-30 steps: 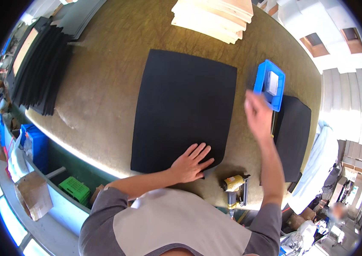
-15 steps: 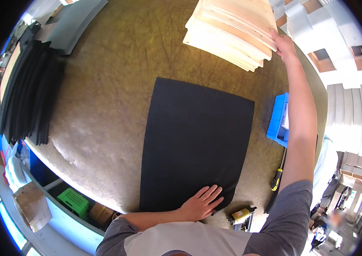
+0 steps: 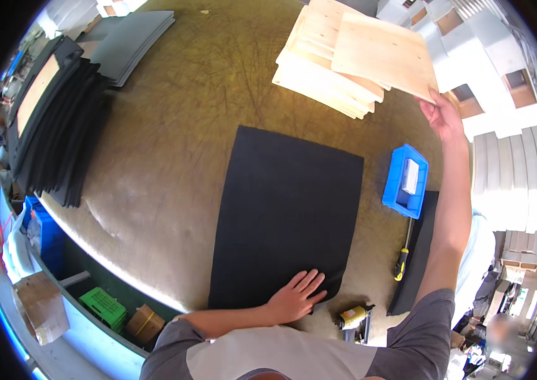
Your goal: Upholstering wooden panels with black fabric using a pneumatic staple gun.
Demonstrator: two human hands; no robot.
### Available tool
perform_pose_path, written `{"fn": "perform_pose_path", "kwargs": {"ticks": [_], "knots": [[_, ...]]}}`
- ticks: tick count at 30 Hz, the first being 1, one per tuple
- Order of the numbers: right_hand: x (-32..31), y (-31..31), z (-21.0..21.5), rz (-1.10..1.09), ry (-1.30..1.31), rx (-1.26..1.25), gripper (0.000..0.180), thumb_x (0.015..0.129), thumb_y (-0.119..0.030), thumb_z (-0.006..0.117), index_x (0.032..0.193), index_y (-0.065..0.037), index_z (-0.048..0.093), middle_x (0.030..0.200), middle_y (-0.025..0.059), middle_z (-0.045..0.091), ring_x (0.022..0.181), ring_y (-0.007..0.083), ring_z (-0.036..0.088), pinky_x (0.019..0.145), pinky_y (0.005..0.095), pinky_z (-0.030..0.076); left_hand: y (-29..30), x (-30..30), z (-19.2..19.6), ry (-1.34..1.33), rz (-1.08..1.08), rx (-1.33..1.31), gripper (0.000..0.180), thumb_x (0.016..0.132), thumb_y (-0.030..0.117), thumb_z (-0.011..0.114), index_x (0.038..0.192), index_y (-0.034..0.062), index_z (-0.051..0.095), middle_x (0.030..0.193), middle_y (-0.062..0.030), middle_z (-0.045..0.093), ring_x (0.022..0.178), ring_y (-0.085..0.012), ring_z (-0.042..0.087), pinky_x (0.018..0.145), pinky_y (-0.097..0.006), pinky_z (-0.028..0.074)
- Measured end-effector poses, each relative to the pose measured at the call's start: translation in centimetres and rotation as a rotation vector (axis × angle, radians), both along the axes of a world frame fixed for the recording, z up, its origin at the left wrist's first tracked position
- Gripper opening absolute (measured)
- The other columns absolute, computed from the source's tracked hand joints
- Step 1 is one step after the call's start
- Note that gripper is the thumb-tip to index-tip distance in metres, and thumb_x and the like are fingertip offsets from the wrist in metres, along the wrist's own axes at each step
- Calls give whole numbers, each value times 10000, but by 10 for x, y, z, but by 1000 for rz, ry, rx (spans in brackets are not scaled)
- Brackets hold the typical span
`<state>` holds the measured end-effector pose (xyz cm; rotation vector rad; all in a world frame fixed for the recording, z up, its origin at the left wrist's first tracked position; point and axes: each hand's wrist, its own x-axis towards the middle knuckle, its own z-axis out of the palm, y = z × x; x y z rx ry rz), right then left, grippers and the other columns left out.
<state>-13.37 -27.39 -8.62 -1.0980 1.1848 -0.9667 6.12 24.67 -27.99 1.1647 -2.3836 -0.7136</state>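
Note:
A black rectangular sheet (image 3: 287, 215) lies flat on the table in front of me. Across its near right corner my left hand (image 3: 295, 296) rests flat, fingers spread. At the far right, my right hand (image 3: 443, 117) grips the near corner of a thin plywood board (image 3: 385, 54). That board is pulled partly off the plywood stack (image 3: 325, 88) and slants over it, its near right end overhanging.
A blue bin (image 3: 395, 183) holding a small white box stands right of the sheet. Nearer lie a yellow-and-black screwdriver (image 3: 401, 263), a black strip (image 3: 415, 259) and a yellow-and-black nail gun (image 3: 354, 316). Black sheets (image 3: 59, 126) are piled far left, beside grey sheets (image 3: 132, 47).
My right hand has taken hold of the top plywood board and drawn it rightward off the stack. My left hand stays flat on the black sheet.

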Motion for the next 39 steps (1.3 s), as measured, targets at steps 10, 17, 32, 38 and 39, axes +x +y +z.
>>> {"fn": "perform_pose_path", "kwargs": {"ticks": [10, 17, 32, 38, 39], "knots": [[-39, 316, -66, -44, -430, 104, 342, 963, -81, 656, 1287, -11, 571, 1157, 114, 716, 958, 210, 741, 765, 307, 654, 18, -21, -7, -260, -72, -351, 440, 951, 358, 619, 1272, 65, 686, 1495, -151, 506, 1439, -337, 384, 1206, -540, 276], [-15, 465, -109, 2, -526, 281, 267, 971, -70, 650, 1220, -48, 555, 1118, 98, 706, 972, 221, 738, 777, 360, 657, 34, -23, -10, -116, -102, -234, 528, 942, 570, 588, 1391, 293, 604, 1557, -173, 411, 1481, -407, 306, 1189, -651, 212], [13, 479, -142, 29, -558, 322, 165, 986, -58, 638, 1128, -42, 556, 1005, 69, 672, 855, 153, 663, 697, 309, 544, 34, -21, -13, -166, -107, -263, 529, 937, 586, 579, 1388, 311, 605, 1497, -145, 441, 1447, -362, 344, 1185, -670, 195], [11, 483, -160, 22, -568, 357, 170, 981, -61, 647, 1123, -51, 554, 990, 65, 670, 849, 151, 662, 695, 308, 545, 38, -22, -11, -117, -93, -253, 520, 913, 562, 620, 1353, 283, 630, 1487, -155, 460, 1444, -368, 357, 1193, -672, 188], [11, 484, -161, -1, -555, 371, 170, 982, -64, 644, 1125, -52, 553, 990, 68, 672, 855, 156, 671, 706, 309, 567, 38, -22, -10, -111, -92, -242, 514, 924, 547, 616, 1351, 261, 626, 1508, -158, 456, 1438, -363, 368, 1201, -655, 193]]}}
